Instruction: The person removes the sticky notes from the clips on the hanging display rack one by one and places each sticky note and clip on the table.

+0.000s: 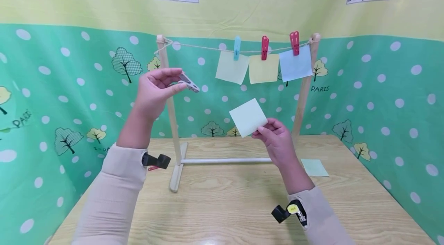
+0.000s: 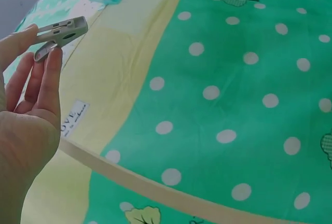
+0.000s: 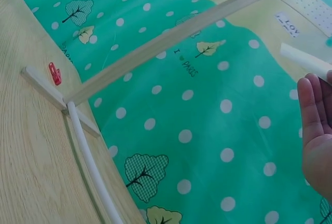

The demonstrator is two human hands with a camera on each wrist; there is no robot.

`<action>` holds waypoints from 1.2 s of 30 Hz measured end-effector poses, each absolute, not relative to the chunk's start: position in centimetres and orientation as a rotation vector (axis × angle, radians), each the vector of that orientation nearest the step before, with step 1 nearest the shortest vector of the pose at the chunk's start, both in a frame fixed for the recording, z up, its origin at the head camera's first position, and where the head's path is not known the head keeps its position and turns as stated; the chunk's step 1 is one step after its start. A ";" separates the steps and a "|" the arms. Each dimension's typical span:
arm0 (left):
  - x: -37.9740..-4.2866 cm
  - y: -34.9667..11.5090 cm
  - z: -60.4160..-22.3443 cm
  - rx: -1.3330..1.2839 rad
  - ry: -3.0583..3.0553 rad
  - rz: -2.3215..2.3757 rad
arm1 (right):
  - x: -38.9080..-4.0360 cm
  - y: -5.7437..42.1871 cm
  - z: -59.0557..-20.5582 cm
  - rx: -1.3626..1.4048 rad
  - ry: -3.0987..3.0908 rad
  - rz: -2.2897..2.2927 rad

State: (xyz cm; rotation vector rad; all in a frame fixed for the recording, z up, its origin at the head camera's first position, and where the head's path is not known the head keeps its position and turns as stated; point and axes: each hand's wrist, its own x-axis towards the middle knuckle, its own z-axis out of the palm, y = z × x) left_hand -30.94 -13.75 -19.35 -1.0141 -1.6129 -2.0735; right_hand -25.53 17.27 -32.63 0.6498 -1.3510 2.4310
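Between thumb and fingers my left hand [image 1: 152, 92] pinches a grey clothespin [image 1: 189, 82], near the left post of a wooden stand. The left wrist view shows the same clothespin [image 2: 62, 32] held at its handle ends. My right hand [image 1: 274, 139] grips a pale green sticky note [image 1: 248, 117] by its lower right corner, below the string [image 1: 204, 46]. On that string hang a pale green note [image 1: 232, 67] under a blue clothespin [image 1: 237, 48], a yellow note [image 1: 263, 69] under a red one [image 1: 264, 47], and a blue note [image 1: 296, 63] under another red one [image 1: 295, 43].
The stand has a left post [image 1: 173, 121], a right post [image 1: 302, 106] and a white bottom bar [image 1: 225, 160]. A pale green note [image 1: 314, 167] lies on the table [image 1: 222, 206] at the right. A red clothespin [image 3: 55, 73] lies by the stand's left foot.
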 end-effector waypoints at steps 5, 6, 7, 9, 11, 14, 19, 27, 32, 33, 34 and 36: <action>-30.5 -14.7 -21.3 -1.012 -1.697 -2.087 | -25.1 18.5 -33.0 0.649 -1.376 2.404; -30.4 -15.0 -21.8 -1.005 -1.725 -2.092 | -24.9 18.7 -33.1 0.644 -1.387 2.398; -30.3 -15.4 -22.3 -0.994 -1.760 -2.091 | -24.8 19.0 -33.2 0.639 -1.398 2.393; -30.1 -16.1 -23.4 -0.967 -1.827 -2.087 | -24.5 19.4 -33.4 0.625 -1.416 2.386; -29.9 -16.8 -24.5 -0.948 -1.873 -2.089 | -24.3 19.9 -33.6 0.616 -1.423 2.382; -29.6 -17.7 -26.1 -0.925 -1.909 -2.097 | -23.9 20.6 -34.0 0.600 -1.415 2.382; -29.0 -19.1 -28.4 -0.906 -1.908 -2.109 | -23.6 21.7 -34.8 0.597 -1.422 2.361; -27.9 -21.3 -31.9 -0.698 -2.028 -2.049 | -23.0 22.9 -36.0 0.618 -1.441 2.346; -27.6 -22.4 -33.9 -0.617 -2.073 -1.993 | -22.7 24.1 -36.6 0.603 -1.414 2.368; -27.5 -22.6 -34.3 -0.600 -2.077 -1.990 | -22.6 24.3 -36.8 0.591 -1.410 2.371; -27.5 -22.8 -34.6 -0.583 -2.077 -1.991 | -22.6 24.6 -36.9 0.573 -1.404 2.376; -27.4 -23.1 -35.2 -0.552 -2.069 -2.010 | -22.4 25.0 -37.1 0.520 -1.410 2.363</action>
